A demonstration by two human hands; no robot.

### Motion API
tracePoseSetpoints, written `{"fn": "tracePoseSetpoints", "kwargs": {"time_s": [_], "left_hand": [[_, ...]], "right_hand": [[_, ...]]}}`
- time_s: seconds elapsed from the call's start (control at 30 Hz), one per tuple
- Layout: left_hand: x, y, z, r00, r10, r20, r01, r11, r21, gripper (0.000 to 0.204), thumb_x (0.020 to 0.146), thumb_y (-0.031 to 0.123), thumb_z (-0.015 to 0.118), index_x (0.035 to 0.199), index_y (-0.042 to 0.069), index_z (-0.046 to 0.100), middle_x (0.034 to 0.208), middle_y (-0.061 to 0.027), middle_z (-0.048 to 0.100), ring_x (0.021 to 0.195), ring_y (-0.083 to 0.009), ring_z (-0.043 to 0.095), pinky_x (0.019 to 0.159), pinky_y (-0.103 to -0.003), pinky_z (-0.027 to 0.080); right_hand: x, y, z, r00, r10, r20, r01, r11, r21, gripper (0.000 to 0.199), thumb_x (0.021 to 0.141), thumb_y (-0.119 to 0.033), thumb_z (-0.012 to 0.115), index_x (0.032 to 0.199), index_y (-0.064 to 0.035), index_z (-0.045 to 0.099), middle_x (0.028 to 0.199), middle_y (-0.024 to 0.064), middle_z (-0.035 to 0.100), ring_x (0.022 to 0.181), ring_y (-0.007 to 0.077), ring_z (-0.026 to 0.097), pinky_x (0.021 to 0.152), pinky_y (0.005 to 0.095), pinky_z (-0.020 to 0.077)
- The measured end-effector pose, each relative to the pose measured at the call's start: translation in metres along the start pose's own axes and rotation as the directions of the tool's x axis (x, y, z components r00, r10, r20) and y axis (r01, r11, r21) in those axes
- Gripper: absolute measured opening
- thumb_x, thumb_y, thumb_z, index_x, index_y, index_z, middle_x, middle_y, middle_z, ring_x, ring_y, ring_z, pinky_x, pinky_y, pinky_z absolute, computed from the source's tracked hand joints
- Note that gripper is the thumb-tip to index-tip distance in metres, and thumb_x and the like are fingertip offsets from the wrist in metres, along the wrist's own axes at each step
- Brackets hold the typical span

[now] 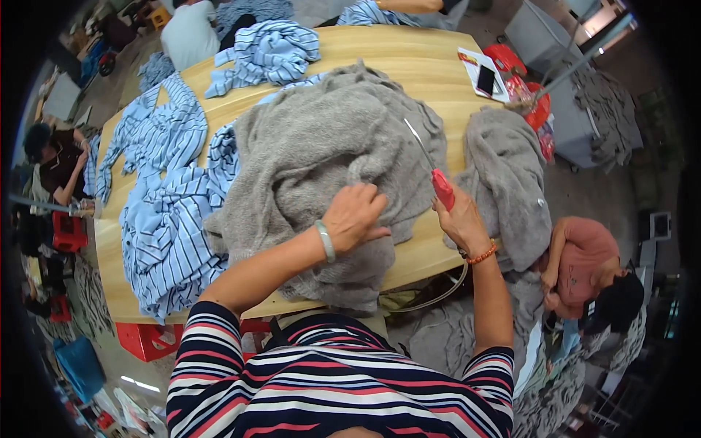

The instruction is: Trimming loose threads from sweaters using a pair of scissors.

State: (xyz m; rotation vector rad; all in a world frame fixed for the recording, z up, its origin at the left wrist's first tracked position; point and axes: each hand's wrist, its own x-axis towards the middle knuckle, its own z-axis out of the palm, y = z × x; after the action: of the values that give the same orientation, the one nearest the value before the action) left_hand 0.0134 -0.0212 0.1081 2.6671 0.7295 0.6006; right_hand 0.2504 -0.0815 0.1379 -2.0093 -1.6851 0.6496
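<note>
A heap of fuzzy grey knit fabric [314, 139], its folds loosely bunched, lies on the wooden table in front of me. My left hand [356, 215], with a pale bangle at its wrist, rests over the near part of the heap. Its fingers curl around a raised tuft of the fabric, and its thumb sticks out to the right. My right hand [465, 223] grips the red handle of a tool [442, 190] with a long thin metal blade, held above the heap's right edge. That blade points up and away from me. Exactly what kind of tool it is cannot be made out.
Blue striped garments [164, 233] cover the table's left side, with another bundle [266, 51] farther back. More grey fabric [507, 182] hangs over the right edge. A phone [485, 80] lies on papers at the far right corner. One person [588, 266] sits close by on the right.
</note>
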Motion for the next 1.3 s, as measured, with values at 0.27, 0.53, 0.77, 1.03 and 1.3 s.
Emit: {"fn": "tracePoseSetpoints", "kwargs": {"time_s": [0.27, 0.53, 0.77, 1.03, 1.3], "left_hand": [[-0.007, -0.029, 0.074, 0.894, -0.342, 0.290, 0.394, 0.907, -0.145, 0.031, 0.073, 0.026, 0.074, 0.089, 0.002, 0.063, 0.080, -0.0136, 0.064, 0.072, -0.0314, 0.061, 0.067, -0.043, 0.047], [-0.030, -0.055, 0.081, 0.707, -0.422, 0.567, 0.684, 0.208, -0.699, 0.013, 0.086, 0.006, 0.065, 0.094, -0.003, 0.068, 0.082, 0.0019, 0.066, 0.071, -0.0058, 0.058, 0.063, -0.020, 0.047], [-0.031, -0.035, 0.066, 0.674, -0.405, 0.617, 0.608, -0.170, -0.776, 0.015, 0.089, 0.008, 0.061, 0.100, -0.001, 0.065, 0.091, -0.0034, 0.067, 0.078, -0.0110, 0.063, 0.071, -0.024, 0.052], [-0.038, -0.028, 0.065, 0.674, -0.417, 0.610, 0.488, -0.369, -0.791, 0.021, 0.089, 0.016, 0.062, 0.100, -0.002, 0.060, 0.094, -0.0078, 0.065, 0.081, -0.0153, 0.063, 0.071, -0.029, 0.052], [-0.044, -0.044, 0.068, 0.657, -0.417, 0.629, 0.341, -0.579, -0.740, 0.022, 0.096, 0.018, 0.053, 0.107, -0.001, 0.055, 0.098, -0.0100, 0.064, 0.087, -0.0207, 0.063, 0.082, -0.036, 0.053]], "right_hand": [[-0.095, 0.024, -0.010, 0.988, 0.156, -0.014, -0.156, 0.986, -0.065, 0.036, 0.086, -0.015, 0.058, 0.121, -0.0066, 0.055, 0.090, 0.0189, 0.065, 0.088, 0.0385, 0.062, 0.076, 0.0403, 0.0489], [-0.150, -0.026, -0.001, 0.942, 0.101, 0.319, -0.079, 0.993, -0.083, 0.036, 0.084, -0.022, 0.062, 0.118, -0.0131, 0.058, 0.084, 0.0187, 0.065, 0.079, 0.0386, 0.063, 0.071, 0.0441, 0.0497], [-0.147, -0.025, 0.013, 0.929, 0.047, 0.368, 0.008, 0.989, -0.147, 0.034, 0.084, -0.024, 0.059, 0.117, -0.0137, 0.057, 0.076, 0.0206, 0.064, 0.074, 0.0389, 0.063, 0.068, 0.0475, 0.0495], [-0.140, -0.036, 0.004, 0.932, 0.025, 0.363, 0.036, 0.986, -0.161, 0.029, 0.084, -0.023, 0.059, 0.111, -0.0133, 0.055, 0.074, 0.0197, 0.065, 0.072, 0.0400, 0.064, 0.065, 0.0494, 0.0501], [-0.146, -0.039, 0.009, 0.909, 0.052, 0.413, 0.027, 0.983, -0.182, 0.031, 0.083, -0.022, 0.060, 0.112, -0.0116, 0.057, 0.078, 0.0202, 0.065, 0.077, 0.0376, 0.064, 0.069, 0.0454, 0.0504]]}}
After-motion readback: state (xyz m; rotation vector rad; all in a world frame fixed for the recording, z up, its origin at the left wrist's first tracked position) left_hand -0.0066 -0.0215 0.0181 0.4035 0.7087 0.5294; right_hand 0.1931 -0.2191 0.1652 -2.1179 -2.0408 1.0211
